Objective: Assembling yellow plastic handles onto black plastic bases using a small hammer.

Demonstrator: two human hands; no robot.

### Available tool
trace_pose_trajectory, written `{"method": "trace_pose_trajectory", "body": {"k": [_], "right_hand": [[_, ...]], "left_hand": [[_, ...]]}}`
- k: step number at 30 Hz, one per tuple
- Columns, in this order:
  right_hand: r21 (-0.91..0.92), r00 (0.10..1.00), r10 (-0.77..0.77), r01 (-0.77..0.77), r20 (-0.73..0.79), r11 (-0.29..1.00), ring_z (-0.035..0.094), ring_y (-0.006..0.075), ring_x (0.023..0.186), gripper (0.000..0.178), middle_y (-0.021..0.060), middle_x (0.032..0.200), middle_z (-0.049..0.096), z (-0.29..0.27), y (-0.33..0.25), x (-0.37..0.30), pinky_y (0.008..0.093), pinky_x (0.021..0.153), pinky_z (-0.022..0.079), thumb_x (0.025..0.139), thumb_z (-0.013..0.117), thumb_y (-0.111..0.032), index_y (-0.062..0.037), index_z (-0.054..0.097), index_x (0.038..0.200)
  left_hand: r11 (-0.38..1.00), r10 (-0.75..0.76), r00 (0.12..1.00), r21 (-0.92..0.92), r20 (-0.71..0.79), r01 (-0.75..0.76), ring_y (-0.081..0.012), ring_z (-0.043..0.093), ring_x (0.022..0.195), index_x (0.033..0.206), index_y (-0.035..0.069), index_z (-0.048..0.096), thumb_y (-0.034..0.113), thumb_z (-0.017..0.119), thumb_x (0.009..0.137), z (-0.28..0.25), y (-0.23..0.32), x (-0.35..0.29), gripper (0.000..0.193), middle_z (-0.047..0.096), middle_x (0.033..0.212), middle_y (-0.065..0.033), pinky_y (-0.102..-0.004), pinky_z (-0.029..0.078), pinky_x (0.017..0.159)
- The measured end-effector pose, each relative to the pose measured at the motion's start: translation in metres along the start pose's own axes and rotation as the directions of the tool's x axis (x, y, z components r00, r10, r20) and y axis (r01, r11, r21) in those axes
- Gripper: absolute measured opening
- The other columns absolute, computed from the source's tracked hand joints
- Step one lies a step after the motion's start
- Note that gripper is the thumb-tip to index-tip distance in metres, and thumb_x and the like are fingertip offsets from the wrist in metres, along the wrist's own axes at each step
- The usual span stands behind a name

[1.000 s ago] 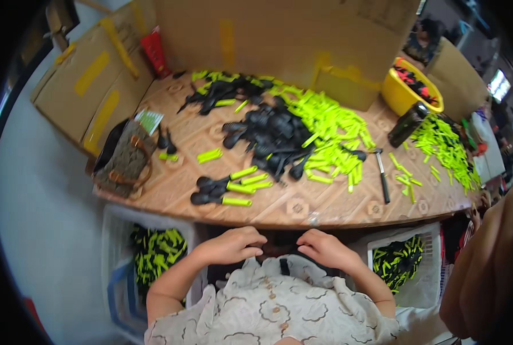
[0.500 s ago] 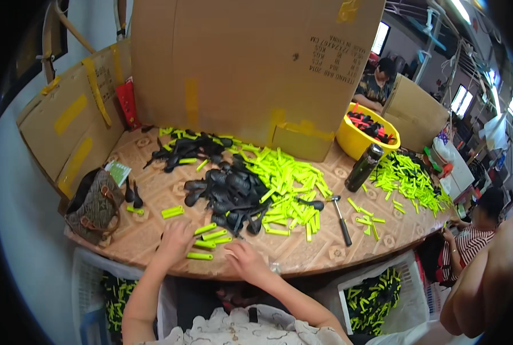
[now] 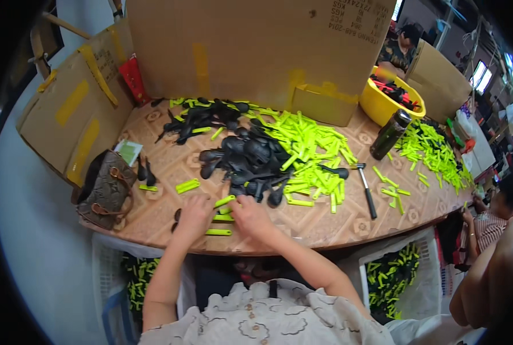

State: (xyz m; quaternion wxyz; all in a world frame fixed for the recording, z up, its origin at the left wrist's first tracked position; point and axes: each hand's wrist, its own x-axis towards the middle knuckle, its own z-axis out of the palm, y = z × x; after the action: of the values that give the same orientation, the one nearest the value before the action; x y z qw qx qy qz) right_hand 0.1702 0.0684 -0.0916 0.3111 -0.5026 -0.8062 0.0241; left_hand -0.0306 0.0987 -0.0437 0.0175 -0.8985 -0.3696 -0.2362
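Note:
Close to the table's front edge, my left hand [image 3: 196,214] curls over a few black spoon-shaped pieces, whose dark rounded ends [image 3: 177,215] show beside it. Lime-green handle pieces [image 3: 224,201] stick out between my two hands, and another green handle [image 3: 218,232] lies just below. My right hand [image 3: 249,214] has its fingers bent against the right ends of the green handles. What my left fingers grip is hidden under them. Beyond my hands spread a heap of black spoon-shaped pieces [image 3: 251,149] and a heap of loose green handles [image 3: 314,144].
A small hammer [image 3: 367,192] and a dark bottle [image 3: 390,135] stand to the right, near a yellow basin [image 3: 383,112]. Cardboard [image 3: 251,52] walls the back. A handbag [image 3: 104,187] sits left. Filled crates [image 3: 371,261] stand below the edge. Other people work at right.
My right hand has moved up and left, closer to my left hand and against the green handles. The whole view has shifted, with the table appearing higher.

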Motion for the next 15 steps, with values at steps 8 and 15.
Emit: {"method": "trace_pose_trajectory", "body": {"k": [8,15], "right_hand": [[0.000,0.998,0.043,-0.043,-0.042,0.999,0.058,0.0284,0.090,0.034,0.0102,0.102,0.054,-0.009,-0.008,-0.009,0.0380,0.067,0.052,0.078,0.066,-0.014,-0.0054,0.058,0.110],[-0.125,0.999,-0.037,0.037,0.003,0.991,0.056,0.0262,0.087,0.019,0.0099,0.092,0.052,-0.010,-0.005,-0.013,0.0351,0.063,0.052,0.075,0.056,-0.009,-0.0032,0.057,0.094]], "left_hand": [[0.976,-0.016,0.999,-0.218,-0.027,0.010,-0.0311,0.056,0.101,0.105,0.006,0.065,0.010,0.069,0.078,-0.046,0.029,0.023,0.028,0.061,0.104,-0.0107,-0.0418,0.042,0.090],[0.988,-0.048,0.997,-0.147,0.062,0.057,-0.0326,0.060,0.094,0.097,0.005,0.065,0.009,0.067,0.077,-0.041,0.023,0.021,0.021,0.063,0.099,-0.0124,-0.0416,0.047,0.082]]}}
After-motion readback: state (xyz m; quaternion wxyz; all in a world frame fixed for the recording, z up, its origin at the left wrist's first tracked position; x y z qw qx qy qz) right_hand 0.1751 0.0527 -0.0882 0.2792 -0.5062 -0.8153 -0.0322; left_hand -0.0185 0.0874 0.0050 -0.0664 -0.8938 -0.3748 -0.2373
